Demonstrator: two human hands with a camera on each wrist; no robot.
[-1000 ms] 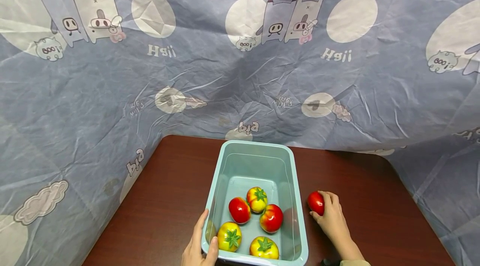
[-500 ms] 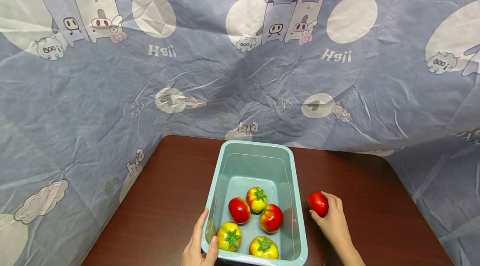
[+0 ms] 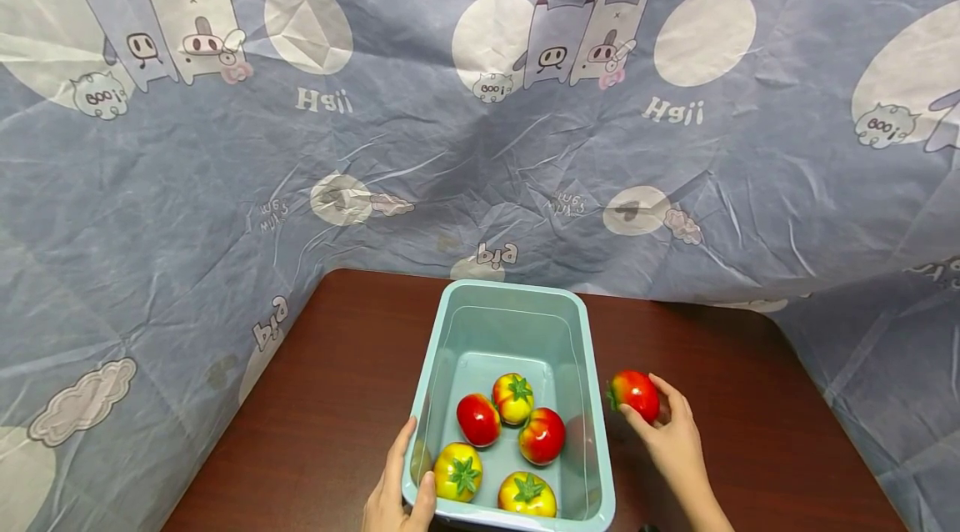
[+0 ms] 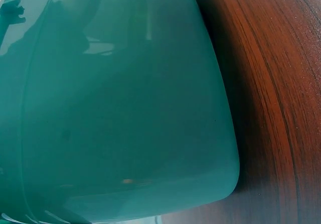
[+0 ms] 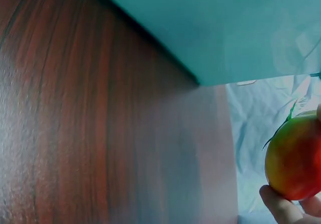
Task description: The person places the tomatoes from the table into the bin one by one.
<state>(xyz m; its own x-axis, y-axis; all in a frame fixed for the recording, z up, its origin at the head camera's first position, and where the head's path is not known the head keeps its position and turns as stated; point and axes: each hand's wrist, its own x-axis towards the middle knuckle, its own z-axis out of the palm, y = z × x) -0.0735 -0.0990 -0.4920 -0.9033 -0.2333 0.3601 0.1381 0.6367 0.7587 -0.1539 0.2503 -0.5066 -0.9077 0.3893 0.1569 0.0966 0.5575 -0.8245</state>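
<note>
A glossy red tomato (image 3: 636, 396) with a green leafy top and some yellow-orange is pinched between the thumb and fingers of my right hand (image 3: 675, 436). It is held just above the table, to the right of a light teal plastic bin (image 3: 595, 399). In the right wrist view the tomato (image 5: 296, 156) shows at the right edge, with fingertips (image 5: 278, 204) under it. My left hand (image 3: 397, 490) holds the bin's near left corner, fingers along the outside and thumb over the rim. Only the bin's outer wall (image 4: 125, 108) fills the left wrist view; that hand is hidden there.
Several red and yellow tomatoes (image 3: 478, 420) lie on the bin's floor, mostly toward its near half. The bin stands on a dark brown wooden table (image 3: 315, 415). A blue-grey cartoon-print cloth (image 3: 420, 140) hangs behind and beside the table.
My right hand has lifted the tomato off the table and turned it so its green top faces left toward the bin. The left hand and bin have stayed put.
</note>
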